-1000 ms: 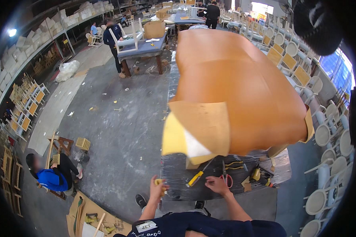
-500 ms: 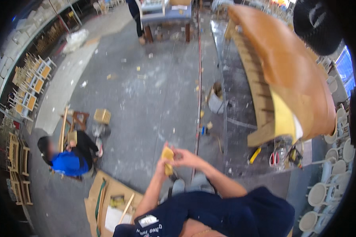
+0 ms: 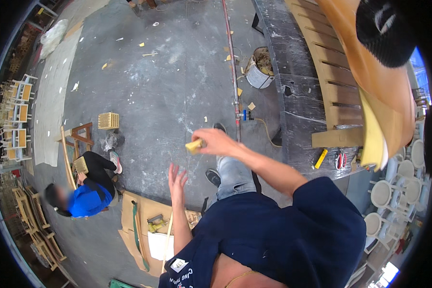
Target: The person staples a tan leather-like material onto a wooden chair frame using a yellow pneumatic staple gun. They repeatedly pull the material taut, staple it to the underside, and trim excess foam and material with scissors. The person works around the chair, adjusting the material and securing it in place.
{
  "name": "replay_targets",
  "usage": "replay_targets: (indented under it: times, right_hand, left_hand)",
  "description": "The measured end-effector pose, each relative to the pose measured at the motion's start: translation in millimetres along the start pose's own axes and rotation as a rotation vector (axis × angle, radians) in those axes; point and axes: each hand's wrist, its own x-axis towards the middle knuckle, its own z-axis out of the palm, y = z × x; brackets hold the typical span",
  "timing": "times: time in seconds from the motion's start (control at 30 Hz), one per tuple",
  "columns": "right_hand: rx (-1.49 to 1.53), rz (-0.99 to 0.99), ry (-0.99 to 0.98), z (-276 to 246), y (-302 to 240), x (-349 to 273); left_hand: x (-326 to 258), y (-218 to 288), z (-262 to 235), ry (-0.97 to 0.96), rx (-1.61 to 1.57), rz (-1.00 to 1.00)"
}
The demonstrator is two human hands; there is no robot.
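Note:
A small yellow piece (image 3: pixel 193 146), which looks like foam or a folded sheet, sticks out from the fingers of my right hand (image 3: pixel 213 140). That hand is closed around it, out in front of my body above the floor. My left hand (image 3: pixel 177 177) is open and holds nothing; its fingers point up and are spread a little. It is to the left of and below the yellow piece, apart from it.
At right a wrapped table (image 3: pixel 293 103) bears a slatted wooden frame (image 3: pixel 338 137) with tan covering and yellow foam, a yellow cutter (image 3: pixel 320 159) and red-handled scissors (image 3: pixel 341 160). A bucket (image 3: pixel 259 77) and pipe (image 3: pixel 237 96) stand nearby. A seated person (image 3: pixel 91 197) works at left beside cardboard (image 3: pixel 129 211).
My left hand has let go of the yellow piece and drawn away, fingers opened. My right hand keeps the piece, now held further up in view. The view has tilted down toward my feet.

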Motion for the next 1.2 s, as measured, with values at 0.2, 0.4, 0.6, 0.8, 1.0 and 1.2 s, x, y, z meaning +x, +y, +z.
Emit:
replay_targets:
  times: [0.2, 0.4, 0.6, 0.8, 1.0, 1.2]
  right_hand:
    - [-0.419, 0.296, 0.037, -104.7, 207.3, 111.1]
    - [-0.775, 0.907, 0.386, -248.8, 427.3, 125.4]
    - [-0.452, 0.733, 0.31, -201.6, 428.3, 155.0]
    - [0.114, 0.464, -0.097, -40.7, 317.5, 113.5]
    - [0.19, 0.571, 0.079, 32.7, 233.9, -14.1]
    - [0.219, 0.603, 0.345, 62.4, 146.2, -163.1]
  left_hand:
    - [-2.4, -112.0, -160.9, 0.001, 1.112, -0.195]
    - [-39.3, -35.7, -118.5, 0.224, 0.656, -0.784]
    - [75.2, 40.8, -43.9, 0.081, 0.743, -0.457]
    - [147.7, 115.9, 10.2, -0.024, 0.72, -0.102]
    - [153.7, 65.4, -40.0, -0.214, 0.788, -0.156]
    - [120.5, -91.9, -159.3, -0.27, 0.937, -0.34]
